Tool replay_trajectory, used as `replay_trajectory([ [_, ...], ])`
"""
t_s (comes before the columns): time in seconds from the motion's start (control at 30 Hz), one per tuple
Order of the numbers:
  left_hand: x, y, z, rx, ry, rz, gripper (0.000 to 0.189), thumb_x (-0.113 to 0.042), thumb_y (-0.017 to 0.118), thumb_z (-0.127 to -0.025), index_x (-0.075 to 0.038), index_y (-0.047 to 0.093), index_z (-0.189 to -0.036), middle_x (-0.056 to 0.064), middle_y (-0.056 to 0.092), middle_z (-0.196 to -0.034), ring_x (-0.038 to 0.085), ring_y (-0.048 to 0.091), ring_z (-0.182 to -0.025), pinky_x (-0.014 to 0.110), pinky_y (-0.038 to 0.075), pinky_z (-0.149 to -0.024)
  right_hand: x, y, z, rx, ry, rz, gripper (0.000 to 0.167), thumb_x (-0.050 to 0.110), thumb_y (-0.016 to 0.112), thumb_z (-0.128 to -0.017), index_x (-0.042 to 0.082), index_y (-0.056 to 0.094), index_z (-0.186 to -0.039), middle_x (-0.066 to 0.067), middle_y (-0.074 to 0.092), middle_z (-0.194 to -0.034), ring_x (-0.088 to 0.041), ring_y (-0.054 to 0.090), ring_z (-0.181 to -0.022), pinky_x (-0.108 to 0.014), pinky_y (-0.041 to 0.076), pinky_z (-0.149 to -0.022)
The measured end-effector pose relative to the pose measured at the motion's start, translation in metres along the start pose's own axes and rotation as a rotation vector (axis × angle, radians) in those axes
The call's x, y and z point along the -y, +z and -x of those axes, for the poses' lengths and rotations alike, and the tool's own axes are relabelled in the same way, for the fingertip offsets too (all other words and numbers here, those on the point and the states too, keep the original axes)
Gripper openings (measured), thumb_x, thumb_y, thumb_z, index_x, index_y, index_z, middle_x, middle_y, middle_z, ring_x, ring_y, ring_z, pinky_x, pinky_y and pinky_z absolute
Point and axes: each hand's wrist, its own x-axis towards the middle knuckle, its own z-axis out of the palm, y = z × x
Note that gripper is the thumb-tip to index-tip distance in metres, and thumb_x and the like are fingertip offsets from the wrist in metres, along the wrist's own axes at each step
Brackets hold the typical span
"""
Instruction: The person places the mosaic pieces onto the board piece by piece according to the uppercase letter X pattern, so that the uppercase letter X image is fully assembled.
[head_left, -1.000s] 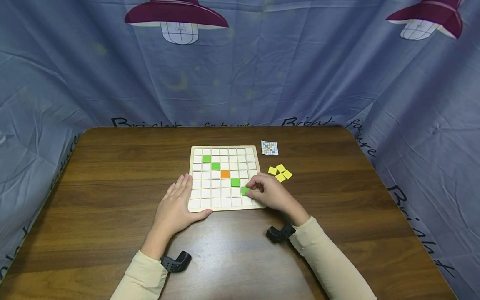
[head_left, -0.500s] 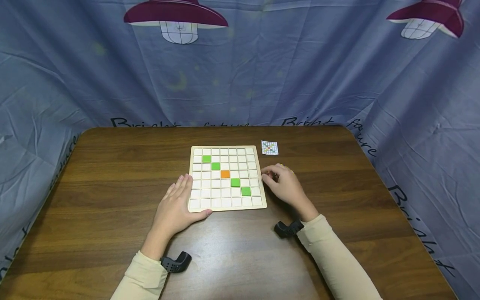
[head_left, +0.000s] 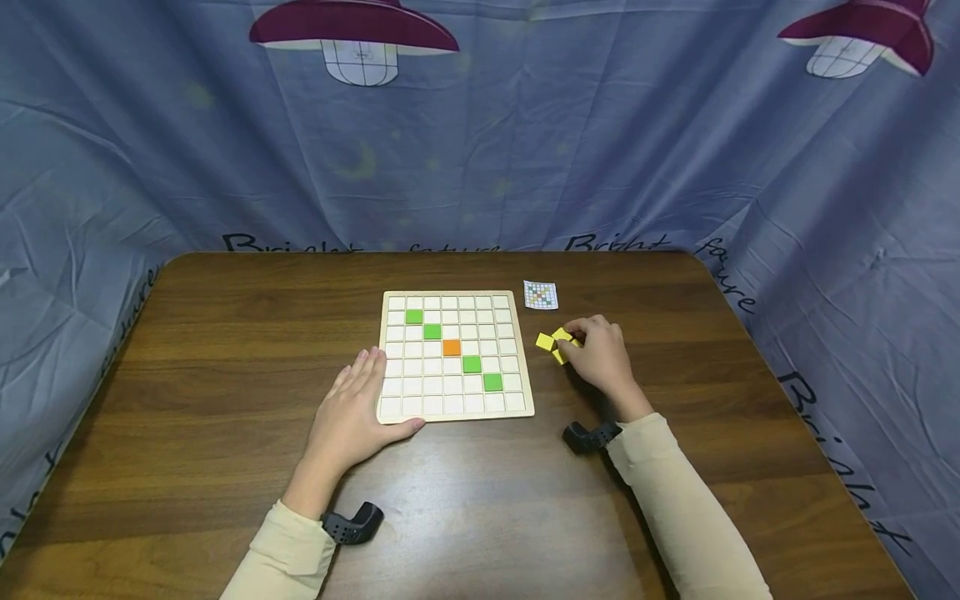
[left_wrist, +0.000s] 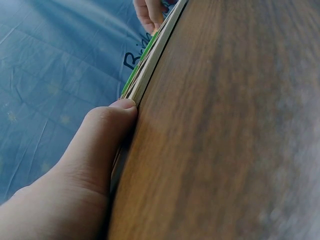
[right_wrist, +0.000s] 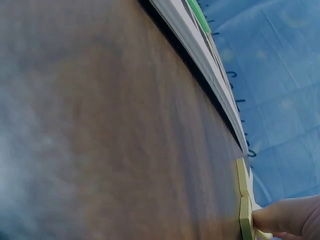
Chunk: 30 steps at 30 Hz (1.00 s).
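Observation:
A square wooden board (head_left: 522, 367) with a grid of white cells lies on the table. Green tiles (head_left: 471, 364) and one orange tile (head_left: 451, 347) form a diagonal across it. My left hand (head_left: 348, 421) rests at the board's near-left corner, fingers straight along the left edge, thumb at the front edge. To the right of the board, my right hand (head_left: 603, 358) is over a small group of yellow tiles (head_left: 545, 342), thumb and fingers curled at the rightmost one, which they partly hide. The right wrist view shows the thumb against the yellow tiles (right_wrist: 246, 217).
A small card (head_left: 541, 295) printed with a coloured grid lies beyond the yellow tiles, near the board's far-right corner. The brown wooden table (head_left: 225, 350) extends around everything. A blue patterned curtain (head_left: 480, 150) hangs behind the far edge.
My right hand has left the green tile at the board's lower right and moved right to the yellow tiles. That green tile stays in its cell. The left hand has kept its place.

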Motion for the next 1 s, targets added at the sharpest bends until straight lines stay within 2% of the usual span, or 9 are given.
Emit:
replay_trajectory([
  [0.13, 0.001, 0.001, 0.000, -0.001, 0.003, 0.001, 0.123, -0.083, 0.059, -0.073, 0.000, 0.023, -0.157, 0.016, 0.023, -0.164, 0.031, 0.020, -0.154, 0.047, 0.019, -0.126, 0.000, 0.000, -0.006, 0.014, 0.011, -0.085, 0.025, 0.017, 0.071, -0.090, 0.005, 0.065, -0.111, -0.012, 0.063, -0.101, -0.030, 0.047, -0.096, -0.037, 0.035, -0.081],
  [0.23, 0.001, 0.001, 0.000, 0.000, 0.004, 0.000, 0.123, -0.083, 0.059, -0.073, -0.001, 0.022, -0.157, 0.016, 0.023, -0.164, 0.031, 0.020, -0.154, 0.048, 0.020, -0.126, 0.003, 0.001, -0.011, 0.009, 0.017, -0.121, 0.021, 0.013, 0.068, -0.092, 0.007, 0.064, -0.111, -0.010, 0.062, -0.095, -0.027, 0.048, -0.091, -0.033, 0.036, -0.075],
  [0.33, 0.001, 0.001, 0.000, 0.001, 0.005, 0.001, 0.123, -0.084, 0.059, -0.073, 0.000, 0.022, -0.157, 0.016, 0.023, -0.164, 0.031, 0.020, -0.154, 0.048, 0.020, -0.126, 0.011, 0.001, -0.018, 0.007, 0.003, -0.168, 0.019, 0.012, 0.066, -0.094, 0.007, 0.064, -0.112, -0.010, 0.061, -0.095, -0.026, 0.053, -0.089, -0.032, 0.041, -0.074],
  [0.5, 0.001, 0.000, 0.000, 0.004, 0.007, 0.000, 0.123, -0.084, 0.058, -0.074, 0.000, 0.022, -0.157, 0.016, 0.023, -0.164, 0.031, 0.020, -0.154, 0.047, 0.020, -0.126, 0.037, 0.010, -0.034, 0.089, -0.030, -0.254, 0.019, 0.014, 0.064, -0.096, 0.010, 0.063, -0.114, -0.009, 0.060, -0.097, -0.024, 0.054, -0.080, -0.032, 0.045, -0.066],
  [0.63, 0.000, -0.001, 0.000, 0.013, 0.003, 0.001, 0.123, -0.084, 0.058, -0.074, 0.000, 0.021, -0.157, 0.016, 0.022, -0.164, 0.030, 0.019, -0.154, 0.047, 0.019, -0.126, 0.057, 0.021, -0.043, 0.150, -0.072, -0.286, 0.018, 0.014, 0.063, -0.097, 0.011, 0.064, -0.115, -0.007, 0.058, -0.095, -0.024, 0.051, -0.081, -0.033, 0.042, -0.070],
  [0.87, 0.000, -0.002, 0.000, 0.011, -0.003, 0.002, 0.122, -0.082, 0.059, -0.074, 0.000, 0.022, -0.157, 0.016, 0.023, -0.164, 0.030, 0.019, -0.154, 0.046, 0.019, -0.126, 0.083, 0.037, -0.052, 0.214, -0.114, -0.280, 0.016, 0.015, 0.063, -0.097, 0.014, 0.065, -0.113, -0.005, 0.058, -0.091, -0.022, 0.047, -0.071, -0.034, 0.040, -0.067],
  [1.0, 0.000, -0.001, 0.001, 0.012, -0.006, 0.005, 0.122, -0.081, 0.060, -0.074, -0.001, 0.022, -0.157, 0.015, 0.023, -0.164, 0.029, 0.019, -0.154, 0.046, 0.019, -0.126, 0.089, 0.042, -0.052, 0.225, -0.124, -0.239, 0.016, 0.016, 0.063, -0.097, 0.016, 0.065, -0.113, -0.005, 0.059, -0.093, -0.022, 0.049, -0.072, -0.035, 0.041, -0.069],
])
